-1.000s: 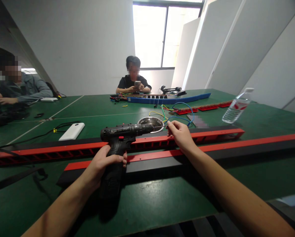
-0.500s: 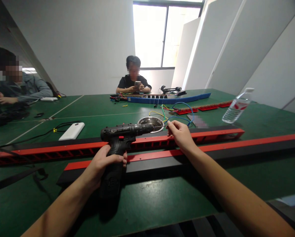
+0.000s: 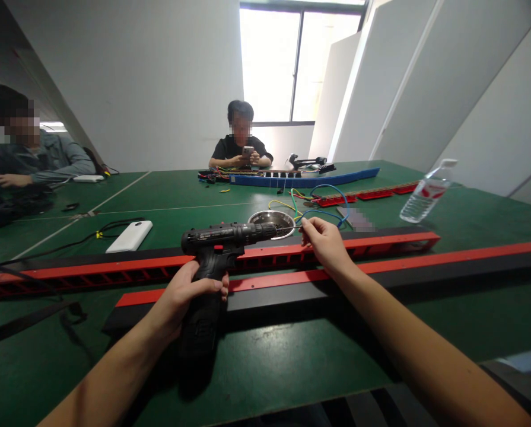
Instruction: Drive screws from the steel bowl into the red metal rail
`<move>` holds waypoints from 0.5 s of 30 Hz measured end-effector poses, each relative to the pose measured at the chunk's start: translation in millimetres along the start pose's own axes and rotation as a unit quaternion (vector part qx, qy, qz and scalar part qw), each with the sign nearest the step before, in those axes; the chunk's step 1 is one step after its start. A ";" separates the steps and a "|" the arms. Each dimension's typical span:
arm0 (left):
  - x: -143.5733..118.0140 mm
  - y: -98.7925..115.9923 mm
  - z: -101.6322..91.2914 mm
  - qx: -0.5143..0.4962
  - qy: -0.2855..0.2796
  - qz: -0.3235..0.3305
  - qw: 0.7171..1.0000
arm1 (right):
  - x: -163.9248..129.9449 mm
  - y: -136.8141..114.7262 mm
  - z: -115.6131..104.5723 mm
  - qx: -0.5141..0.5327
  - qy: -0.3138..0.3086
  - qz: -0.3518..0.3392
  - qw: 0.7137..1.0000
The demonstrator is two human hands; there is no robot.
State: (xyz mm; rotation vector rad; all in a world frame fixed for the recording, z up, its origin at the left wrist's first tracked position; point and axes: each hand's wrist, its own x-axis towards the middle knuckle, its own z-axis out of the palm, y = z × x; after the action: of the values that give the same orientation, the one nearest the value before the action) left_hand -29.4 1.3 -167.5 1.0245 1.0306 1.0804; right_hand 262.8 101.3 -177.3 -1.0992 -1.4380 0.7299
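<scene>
Here, drill: we hold the black cordless drill (image 3: pixel 212 255) level above the green table (image 3: pixel 265 362); its chuck points to our right, toward the right hand; its battery base hangs down in front of the near rail.
Left hand: our left hand (image 3: pixel 189 293) is wrapped closed around the drill's grip; fingers curl across the front of the handle, just under the body.
Right hand: our right hand (image 3: pixel 325 240) is pinched narrow at the fingertips (image 3: pixel 304 223), right at the drill's tip; whatever small part it pinches is too small for us to tell; the hand sits above the far red rail.
Drill relative to hands: the body lies between both hands; the left hand carries it from below; the right hand meets it at the tip.
Near rail: a long red and black rail (image 3: pixel 425 267) runs across the table just beyond our forearms.
Far rail: a second slotted red rail (image 3: pixel 114 268) lies parallel behind it; the drill's nose is above this one.
Bowl: a metal bowl (image 3: pixel 272 220) stands just behind the drill's tip.
Wires: coloured wires (image 3: pixel 325 201) loop on the table beyond the right hand.
Surroundings: a white power bank (image 3: pixel 129 236) lies to the left; a water bottle (image 3: pixel 425 196) is at the right; a person (image 3: pixel 241 145) sits opposite with a phone; another person (image 3: pixel 34 157) sits at far left.
</scene>
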 end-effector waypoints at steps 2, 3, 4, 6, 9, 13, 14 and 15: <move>-0.4 -0.4 -0.5 0.000 0.003 -0.002 1.000 | 0.2 0.2 -0.1 0.000 0.000 -0.001 1.000; -0.5 -0.5 -0.6 -0.001 0.002 -0.002 1.000 | 0.2 0.2 -0.2 0.001 0.000 -0.001 1.000; -0.5 -0.5 -0.6 -0.003 0.000 -0.002 1.000 | 0.2 0.2 -0.2 0.002 0.000 -0.001 1.000; -0.3 -0.1 -0.2 -0.006 -0.004 -0.002 1.000 | 0.1 0.1 -0.2 0.002 -0.001 -0.002 1.000; 0.0 0.7 0.8 -0.009 0.001 -0.004 1.000 | -0.1 -0.3 -0.2 0.002 0.000 -0.002 1.000; -0.2 1.1 1.5 -0.011 0.002 -0.007 1.000 | -0.1 -0.8 -0.3 0.001 0.002 -0.001 1.000; -0.3 0.9 1.3 -0.009 0.003 -0.007 1.000 | -0.1 -0.7 -0.2 0.002 0.002 -0.001 1.000; -0.3 0.7 1.0 -0.006 0.003 -0.007 1.000 | 0.0 -0.6 -0.2 0.003 0.001 -0.001 1.000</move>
State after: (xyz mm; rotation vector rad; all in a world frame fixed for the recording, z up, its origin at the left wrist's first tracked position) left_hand -28.6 1.0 -166.6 1.0031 1.0336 1.0773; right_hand 262.8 101.0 -176.6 -1.0926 -1.4337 0.7308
